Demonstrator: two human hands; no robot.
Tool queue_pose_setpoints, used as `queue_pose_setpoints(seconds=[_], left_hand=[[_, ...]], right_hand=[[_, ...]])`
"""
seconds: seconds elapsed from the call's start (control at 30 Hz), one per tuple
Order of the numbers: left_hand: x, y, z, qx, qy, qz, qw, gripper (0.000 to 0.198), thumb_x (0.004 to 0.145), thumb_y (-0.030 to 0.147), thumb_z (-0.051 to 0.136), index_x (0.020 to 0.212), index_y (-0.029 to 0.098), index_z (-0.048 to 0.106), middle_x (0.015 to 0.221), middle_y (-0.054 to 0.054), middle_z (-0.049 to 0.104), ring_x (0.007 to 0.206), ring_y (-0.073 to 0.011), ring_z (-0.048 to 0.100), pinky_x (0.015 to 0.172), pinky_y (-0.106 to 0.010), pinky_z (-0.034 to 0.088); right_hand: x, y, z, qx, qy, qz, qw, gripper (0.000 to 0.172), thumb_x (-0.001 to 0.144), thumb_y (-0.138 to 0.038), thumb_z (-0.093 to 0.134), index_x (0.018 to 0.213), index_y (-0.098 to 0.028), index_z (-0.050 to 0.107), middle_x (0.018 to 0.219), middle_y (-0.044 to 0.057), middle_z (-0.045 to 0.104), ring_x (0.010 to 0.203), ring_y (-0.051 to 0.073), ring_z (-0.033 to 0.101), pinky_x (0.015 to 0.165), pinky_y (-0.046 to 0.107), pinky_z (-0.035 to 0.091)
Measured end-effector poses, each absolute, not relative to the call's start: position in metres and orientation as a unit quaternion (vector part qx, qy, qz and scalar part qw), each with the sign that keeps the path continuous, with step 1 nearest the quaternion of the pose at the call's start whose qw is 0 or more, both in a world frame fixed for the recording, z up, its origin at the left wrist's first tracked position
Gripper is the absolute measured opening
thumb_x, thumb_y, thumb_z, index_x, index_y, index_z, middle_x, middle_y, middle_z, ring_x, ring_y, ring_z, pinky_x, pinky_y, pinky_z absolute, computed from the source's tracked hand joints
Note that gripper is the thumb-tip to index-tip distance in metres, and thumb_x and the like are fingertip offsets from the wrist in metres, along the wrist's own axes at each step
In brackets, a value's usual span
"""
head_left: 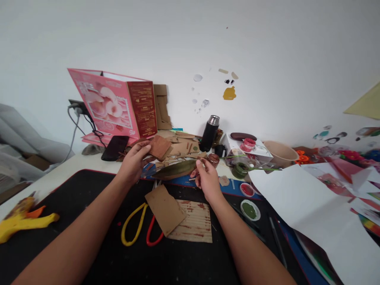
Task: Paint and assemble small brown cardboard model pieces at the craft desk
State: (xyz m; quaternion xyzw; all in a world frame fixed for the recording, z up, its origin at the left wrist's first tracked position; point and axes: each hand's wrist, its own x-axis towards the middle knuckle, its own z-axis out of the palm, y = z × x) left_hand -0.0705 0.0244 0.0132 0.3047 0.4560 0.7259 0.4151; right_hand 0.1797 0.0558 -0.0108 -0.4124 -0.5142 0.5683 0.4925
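My left hand pinches the left edge of a brown-coloured cardboard square, raised above the back of the mat. At the right, the fingertips of my right hand are closed at the end of a long dark green leaf, which stretches left under the cardboard square. Below both hands lie a plain cardboard piece and a corrugated piece with brown paint streaks. The plain piece overlaps the corrugated one and partly covers scissors with a yellow and a red handle.
Paint lids, one green and one red, sit right of my hand. Behind stand a black thermos, a white box and a pink box. A yellow glue gun lies left; white paper covers the right side.
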Motion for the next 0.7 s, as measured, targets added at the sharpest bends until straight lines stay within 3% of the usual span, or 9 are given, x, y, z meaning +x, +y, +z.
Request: queue_pose_setpoints(seconds=[0.13,0.27,0.53,0.7], left_hand=[[-0.068,0.022,0.015,0.316,0.478,0.699,0.429,0.047,0.068,0.043,0.09,0.104,0.022,0.069,0.098,-0.003,0.072,0.077,-0.018,0.07,0.065,-0.028,0.056],[-0.062,0.02,0.016,0.336,0.478,0.69,0.428,0.05,0.067,0.045,0.09,0.105,0.021,0.069,0.103,-0.004,0.074,0.081,-0.0201,0.071,0.069,-0.031,0.058],[-0.059,0.018,0.011,0.42,0.478,0.642,0.427,0.053,0.071,0.055,0.091,0.11,0.024,0.075,0.113,-0.008,0.077,0.106,-0.0296,0.072,0.089,-0.039,0.061],[-0.056,0.013,0.015,0.528,0.488,0.576,0.389,0.059,0.075,0.06,0.088,0.12,0.024,0.076,0.13,-0.011,0.075,0.126,-0.0373,0.065,0.108,-0.047,0.054]], right_hand=[[0.184,0.059,-0.007,-0.41,-0.483,0.559,0.535,0.058,0.084,-0.069,0.071,0.114,-0.02,0.062,0.056,-0.006,0.064,0.033,0.009,0.044,0.032,0.019,0.027],[0.185,0.059,-0.005,-0.405,-0.491,0.56,0.53,0.053,0.084,-0.069,0.071,0.104,-0.02,0.067,0.054,-0.005,0.061,0.035,0.009,0.044,0.033,0.02,0.027],[0.18,0.051,-0.005,-0.379,-0.539,0.587,0.469,0.048,0.087,-0.066,0.07,0.096,-0.019,0.07,0.054,-0.004,0.061,0.036,0.009,0.044,0.033,0.021,0.025],[0.176,0.043,-0.001,-0.356,-0.558,0.61,0.436,0.047,0.087,-0.067,0.07,0.088,-0.021,0.065,0.055,-0.004,0.062,0.036,0.009,0.045,0.034,0.02,0.026]])
